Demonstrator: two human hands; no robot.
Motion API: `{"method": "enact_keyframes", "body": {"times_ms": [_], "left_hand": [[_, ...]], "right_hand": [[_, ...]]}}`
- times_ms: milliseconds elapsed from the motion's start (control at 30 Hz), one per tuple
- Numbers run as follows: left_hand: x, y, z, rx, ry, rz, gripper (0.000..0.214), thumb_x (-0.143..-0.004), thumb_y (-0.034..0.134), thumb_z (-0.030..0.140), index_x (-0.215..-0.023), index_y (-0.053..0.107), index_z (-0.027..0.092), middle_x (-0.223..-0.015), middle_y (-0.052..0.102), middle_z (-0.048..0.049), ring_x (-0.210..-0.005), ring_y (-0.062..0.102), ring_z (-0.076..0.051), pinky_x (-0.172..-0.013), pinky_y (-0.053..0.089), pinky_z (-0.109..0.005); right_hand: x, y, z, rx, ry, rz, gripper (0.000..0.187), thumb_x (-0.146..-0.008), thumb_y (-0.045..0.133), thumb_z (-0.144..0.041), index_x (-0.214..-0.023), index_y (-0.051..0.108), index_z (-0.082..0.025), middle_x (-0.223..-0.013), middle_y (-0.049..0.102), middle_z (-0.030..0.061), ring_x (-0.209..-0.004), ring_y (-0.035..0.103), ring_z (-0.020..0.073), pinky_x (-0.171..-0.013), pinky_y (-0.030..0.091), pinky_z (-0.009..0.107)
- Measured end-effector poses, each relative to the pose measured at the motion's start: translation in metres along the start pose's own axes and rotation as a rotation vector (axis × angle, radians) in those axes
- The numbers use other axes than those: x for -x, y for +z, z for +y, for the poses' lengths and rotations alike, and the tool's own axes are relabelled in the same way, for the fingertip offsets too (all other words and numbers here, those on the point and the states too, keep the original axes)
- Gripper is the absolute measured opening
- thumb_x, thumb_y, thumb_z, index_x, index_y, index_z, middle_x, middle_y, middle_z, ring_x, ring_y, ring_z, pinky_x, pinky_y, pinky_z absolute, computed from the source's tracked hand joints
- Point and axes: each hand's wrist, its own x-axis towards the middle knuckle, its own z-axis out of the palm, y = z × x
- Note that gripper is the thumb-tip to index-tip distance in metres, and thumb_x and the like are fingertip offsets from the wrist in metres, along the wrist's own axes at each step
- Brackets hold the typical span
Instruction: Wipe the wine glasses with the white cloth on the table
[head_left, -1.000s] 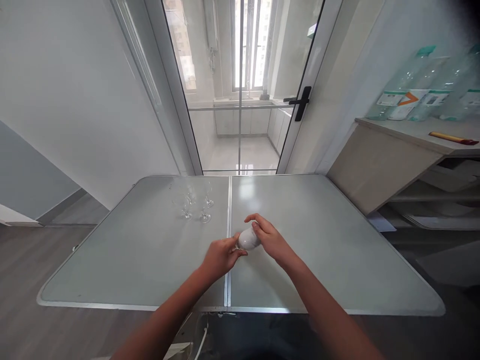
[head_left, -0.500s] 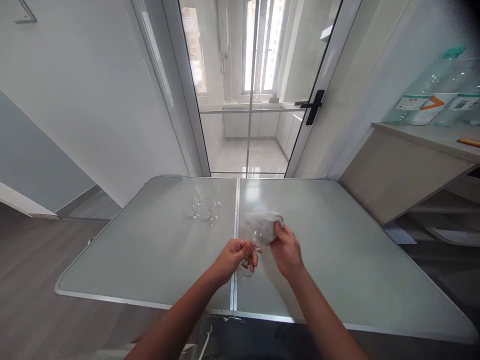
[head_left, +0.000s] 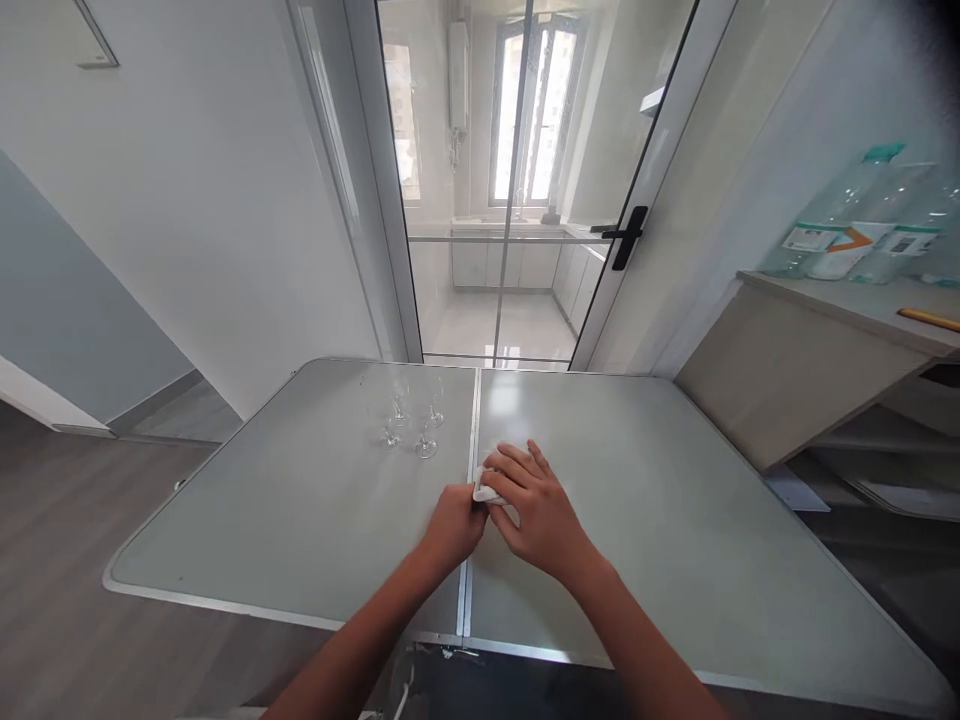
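Note:
Over the middle seam of the table, my two hands meet. My left hand (head_left: 457, 520) is closed, its fingers curled toward the seam; the stemmed glass it gripped half a second ago is now hidden behind the hands and cloth. My right hand (head_left: 538, 512) lies over a white cloth (head_left: 487, 492), fingers bent around it and pressing it in against my left hand. Only a small folded part of the cloth shows between them. Several clear stemmed glasses (head_left: 425, 443) stand upright in a cluster beyond my left hand.
The pale glass-topped table (head_left: 300, 520) has a metal rim and a central metal seam. A glazed door (head_left: 502, 240) with a black handle (head_left: 628, 238) is behind it. To the right, a shelf (head_left: 840, 300) carries several large plastic bottles (head_left: 847, 235) and a yellow stick-like item (head_left: 930, 319).
My right hand has moved left and turned over with the cloth, closing in against my left hand. The glass in my left hand, visible before, is now covered. The view has tilted slightly.

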Motion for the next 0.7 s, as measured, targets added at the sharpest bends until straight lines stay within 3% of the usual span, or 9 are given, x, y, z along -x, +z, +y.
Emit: {"method": "enact_keyframes", "body": {"times_ms": [100, 167, 267, 367, 467, 533, 633, 700], "left_hand": [[0.003, -0.016, -0.005, -0.178, 0.162, -0.105, 0.014, -0.087, 0.061, 0.021, -0.074, 0.067, 0.018, -0.068, 0.066, -0.0053, -0.062, 0.056, -0.018, -0.064, 0.037, -0.028], [0.008, -0.018, -0.005, -0.134, 0.187, -0.127, 0.016, -0.088, 0.065, 0.029, -0.076, 0.068, 0.02, -0.071, 0.067, -0.0053, -0.066, 0.059, -0.019, -0.067, 0.039, -0.028], [0.015, -0.007, -0.005, 0.171, 0.111, -0.096, 0.039, -0.094, 0.058, 0.048, -0.069, 0.062, 0.018, -0.061, 0.058, -0.002, -0.058, 0.053, -0.015, -0.062, 0.038, -0.026], [0.017, 0.014, -0.003, 0.578, -0.067, -0.004, 0.056, -0.09, 0.053, 0.068, -0.067, 0.056, 0.017, -0.052, 0.045, 0.0034, -0.048, 0.04, -0.011, -0.052, 0.032, -0.023], [0.011, 0.03, 0.003, 0.805, -0.228, 0.112, 0.059, -0.086, 0.055, 0.072, -0.069, 0.055, 0.016, -0.055, 0.044, 0.004, -0.05, 0.038, -0.009, -0.051, 0.03, -0.023], [0.006, 0.033, 0.007, 0.844, -0.297, 0.152, 0.055, -0.087, 0.057, 0.067, -0.07, 0.057, 0.015, -0.057, 0.047, 0.0027, -0.053, 0.04, -0.01, -0.053, 0.032, -0.023], [0.003, 0.027, 0.007, 0.691, -0.29, 0.213, 0.033, -0.084, 0.066, 0.048, -0.075, 0.063, 0.016, -0.064, 0.059, -0.0019, -0.061, 0.047, -0.015, -0.056, 0.038, -0.026], [0.004, 0.02, 0.005, 0.502, -0.217, 0.206, 0.019, -0.081, 0.066, 0.034, -0.072, 0.064, 0.017, -0.066, 0.063, -0.0039, -0.063, 0.049, -0.016, -0.057, 0.039, -0.027]], "right_hand": [[-0.01, -0.023, 0.007, -0.28, 0.224, -0.154, 0.019, -0.094, 0.055, -0.03, -0.088, 0.071, -0.023, -0.094, 0.072, 0.005, -0.094, 0.063, 0.0244, -0.093, 0.047, 0.042], [-0.011, -0.028, 0.017, -0.647, 0.421, -0.203, 0.03, -0.095, 0.055, -0.043, -0.084, 0.071, -0.02, -0.086, 0.072, 0.0049, -0.082, 0.063, 0.0226, -0.077, 0.049, 0.035], [-0.008, -0.013, 0.028, -1.166, 0.639, -0.03, 0.038, -0.091, 0.058, -0.054, -0.093, 0.07, -0.018, -0.094, 0.073, 0.0078, -0.085, 0.066, 0.025, -0.072, 0.051, 0.035], [-0.002, 0.026, 0.02, -1.363, 0.711, 0.297, 0.04, -0.092, 0.056, -0.057, -0.102, 0.069, -0.02, -0.103, 0.073, 0.009, -0.088, 0.068, 0.0264, -0.074, 0.055, 0.038], [0.005, 0.064, 0.001, -1.191, 0.647, 0.637, 0.041, -0.097, 0.049, -0.055, -0.121, 0.065, -0.025, -0.115, 0.072, 0.0092, -0.1, 0.068, 0.0269, -0.083, 0.057, 0.043], [0.01, 0.074, -0.008, -0.903, 0.512, 0.665, 0.038, -0.1, 0.048, -0.046, -0.129, 0.062, -0.026, -0.131, 0.067, 0.0105, -0.121, 0.061, 0.0289, -0.099, 0.051, 0.05], [0.014, 0.063, -0.012, -0.389, 0.166, 0.37, 0.034, -0.099, 0.049, -0.027, -0.128, 0.065, -0.027, -0.145, 0.058, 0.0085, -0.145, 0.04, 0.0307, -0.12, 0.024, 0.061], [0.011, 0.045, -0.013, -0.111, -0.015, 0.168, 0.038, -0.096, 0.049, -0.017, -0.128, 0.065, -0.029, -0.141, 0.061, 0.0056, -0.146, 0.038, 0.03, -0.124, 0.008, 0.063]]}}
